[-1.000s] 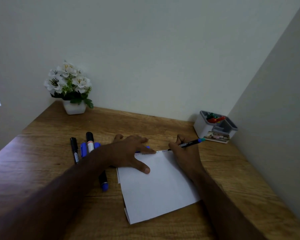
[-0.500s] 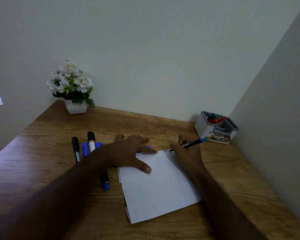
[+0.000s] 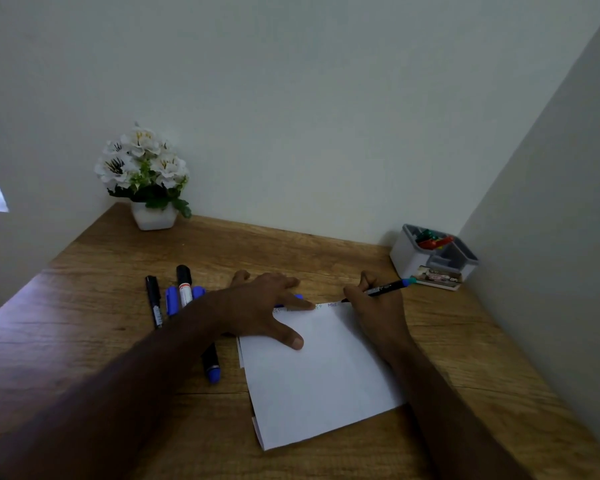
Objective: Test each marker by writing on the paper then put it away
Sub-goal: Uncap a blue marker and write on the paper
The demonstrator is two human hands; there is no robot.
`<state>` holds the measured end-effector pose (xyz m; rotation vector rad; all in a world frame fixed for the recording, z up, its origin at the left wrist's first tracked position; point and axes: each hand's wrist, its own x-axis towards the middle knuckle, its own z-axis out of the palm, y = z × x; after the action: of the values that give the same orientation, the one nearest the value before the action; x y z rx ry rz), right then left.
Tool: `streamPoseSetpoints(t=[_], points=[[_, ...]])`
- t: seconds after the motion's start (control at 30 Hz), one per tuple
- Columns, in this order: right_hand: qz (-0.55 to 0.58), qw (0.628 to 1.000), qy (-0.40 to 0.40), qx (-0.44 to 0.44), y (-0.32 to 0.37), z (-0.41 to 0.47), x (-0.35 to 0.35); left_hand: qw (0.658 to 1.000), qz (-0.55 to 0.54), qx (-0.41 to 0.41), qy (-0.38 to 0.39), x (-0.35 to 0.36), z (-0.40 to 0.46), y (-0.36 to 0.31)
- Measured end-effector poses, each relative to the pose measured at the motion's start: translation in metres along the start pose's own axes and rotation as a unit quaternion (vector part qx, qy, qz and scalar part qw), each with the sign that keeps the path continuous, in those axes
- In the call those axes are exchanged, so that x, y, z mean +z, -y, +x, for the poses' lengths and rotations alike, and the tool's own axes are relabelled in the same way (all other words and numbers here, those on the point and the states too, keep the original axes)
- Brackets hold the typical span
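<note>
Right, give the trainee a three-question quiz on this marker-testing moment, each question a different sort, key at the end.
1. True or false: the left hand lies flat on the paper.
2. Which hand holds the black marker with the blue end? A) left B) right C) neither
3. Fill in: the marker's tip meets the paper near its ____ edge.

Key:
1. True; fingers spread, pinning the sheet.
2. B; the right hand grips it.
3. Far; faint test marks already run along there. Other markers lie left of the paper, and the grey organiser stands at the far right.
</note>
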<state>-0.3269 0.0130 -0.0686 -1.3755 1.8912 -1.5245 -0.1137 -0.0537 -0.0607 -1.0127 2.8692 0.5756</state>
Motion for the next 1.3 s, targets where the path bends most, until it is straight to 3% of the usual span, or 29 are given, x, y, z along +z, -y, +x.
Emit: streamPoseSetpoints(t=[0.7,0.87,0.93,1.0,1.1,1.3], points=[[0.012,1.0,0.004,0.012,-0.005,0.002,0.001,1.0,-0.011,-0.002,0.003,-0.001,0.0,-0.001],[0.042,0.998,-0.035,-0.021,-0.003,0.001,-0.002,1.0,-0.013,0.0,-0.004,0.0,0.0,0.001],[0.045,0.996,-0.044,-0.069,-0.001,0.0,-0.006,0.997,-0.063,-0.007,-0.045,-0.001,0.001,0.003],[0.042,0.993,-0.03,-0.102,0.001,-0.001,-0.005,0.983,-0.112,-0.026,-0.142,-0.003,0.002,0.006],[0.042,0.994,0.014,-0.103,0.007,-0.004,-0.002,0.967,-0.052,-0.063,-0.242,-0.005,0.003,0.004],[0.062,0.988,0.081,-0.114,0.011,-0.01,-0.003,0.974,-0.001,-0.093,-0.207,-0.004,0.003,-0.003]])
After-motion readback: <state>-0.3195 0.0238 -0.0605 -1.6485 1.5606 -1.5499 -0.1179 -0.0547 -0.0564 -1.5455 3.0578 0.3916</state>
